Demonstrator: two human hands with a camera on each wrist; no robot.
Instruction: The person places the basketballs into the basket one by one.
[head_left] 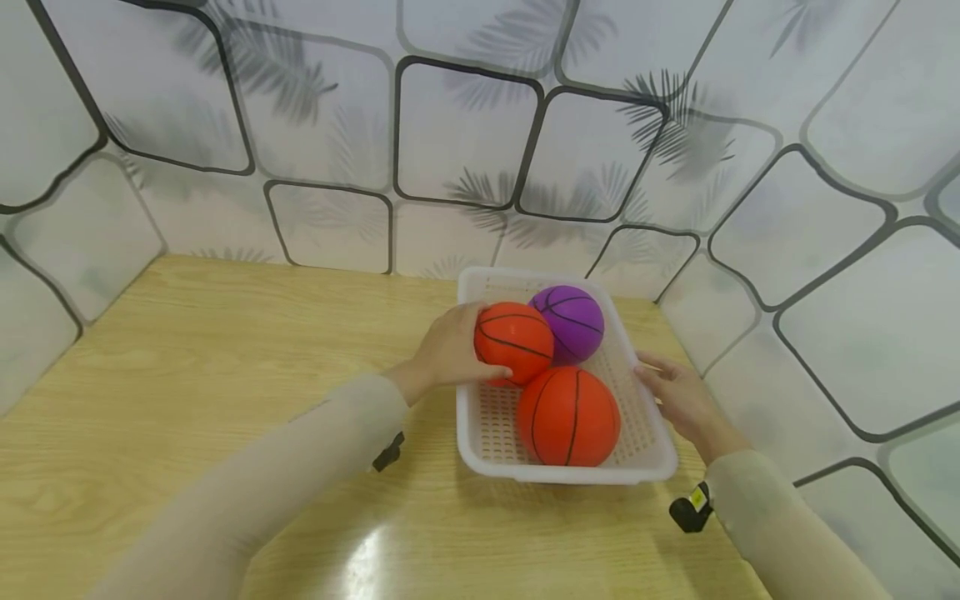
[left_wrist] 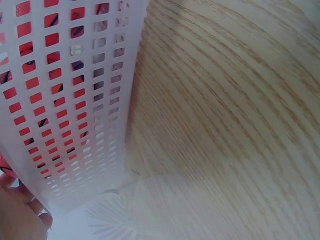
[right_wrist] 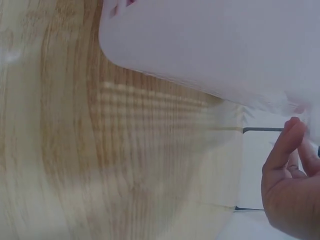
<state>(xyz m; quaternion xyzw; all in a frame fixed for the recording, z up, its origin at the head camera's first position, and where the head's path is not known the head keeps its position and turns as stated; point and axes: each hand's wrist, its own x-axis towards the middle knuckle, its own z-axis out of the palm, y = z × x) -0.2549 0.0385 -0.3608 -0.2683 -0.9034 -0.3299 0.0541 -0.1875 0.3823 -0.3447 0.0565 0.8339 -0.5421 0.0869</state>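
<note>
A white plastic basket (head_left: 468, 450) with perforated walls holds two orange-red balls with black lines and one purple ball. My left hand (head_left: 452, 346) reaches over the basket's left rim and grips the upper orange-red ball (head_left: 517, 337), with the thumb across its near side. The purple ball (head_left: 570, 321) sits behind and to the right of it. The larger orange-red ball (head_left: 572, 417) lies nearest me. My right hand (head_left: 682, 400) holds the right rim between thumb and fingers. In the left wrist view, red shows through the holes of the basket wall (left_wrist: 107, 125).
The basket stands on a light wood-grain table (head_left: 225, 375), towards its right side. Patterned white panels (head_left: 465, 133) with dark outlines and leaf prints rise behind it. A similar side panel (head_left: 832, 333) stands close to my right hand.
</note>
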